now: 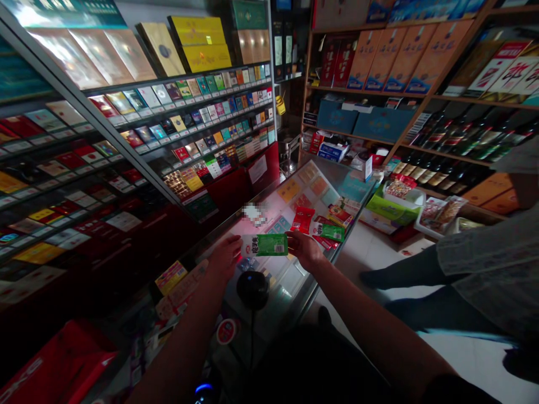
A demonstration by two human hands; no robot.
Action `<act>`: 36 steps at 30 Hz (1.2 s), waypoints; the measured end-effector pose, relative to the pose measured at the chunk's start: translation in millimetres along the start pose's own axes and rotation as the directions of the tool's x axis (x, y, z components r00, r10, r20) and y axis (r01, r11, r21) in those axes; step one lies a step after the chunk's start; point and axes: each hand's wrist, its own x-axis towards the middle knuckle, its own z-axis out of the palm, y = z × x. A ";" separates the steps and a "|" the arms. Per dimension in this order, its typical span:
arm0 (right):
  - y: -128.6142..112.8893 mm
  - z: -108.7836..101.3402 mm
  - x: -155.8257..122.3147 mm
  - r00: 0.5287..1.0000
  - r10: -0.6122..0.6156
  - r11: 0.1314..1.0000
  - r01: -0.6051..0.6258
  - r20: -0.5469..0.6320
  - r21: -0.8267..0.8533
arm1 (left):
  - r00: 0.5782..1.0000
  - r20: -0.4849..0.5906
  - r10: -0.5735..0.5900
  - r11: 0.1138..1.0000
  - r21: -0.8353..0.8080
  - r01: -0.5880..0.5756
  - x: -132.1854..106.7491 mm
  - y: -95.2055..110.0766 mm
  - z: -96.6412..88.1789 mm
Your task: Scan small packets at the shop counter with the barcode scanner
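A green and white snack packet (269, 245) is stretched level between my two hands, its barcode side up. My left hand (226, 253) pinches its white left end, while my right hand (304, 251) grips the green right end. Just below the packet stands a black rounded device (252, 289) with a cable, which looks like a barcode scanner. Beyond my right hand lie a red packet (302, 219) and a second green packet (332, 232), with more red packets partly hidden under them on the glass counter (290, 289).
Shelves of cigarette packs (202, 115) rise on the left. Boxes and wine bottles (463, 132) fill the shelving at the back right. Across the counter on the right stands another person (484, 269). A red bag (59, 365) is at the lower left.
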 end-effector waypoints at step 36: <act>-45.5 -120.5 8.4 0.967 -0.194 0.976 0.207 -0.165 0.068 | 0.937 0.269 -0.222 0.952 -0.148 0.268 -54.5 -3.6 130.6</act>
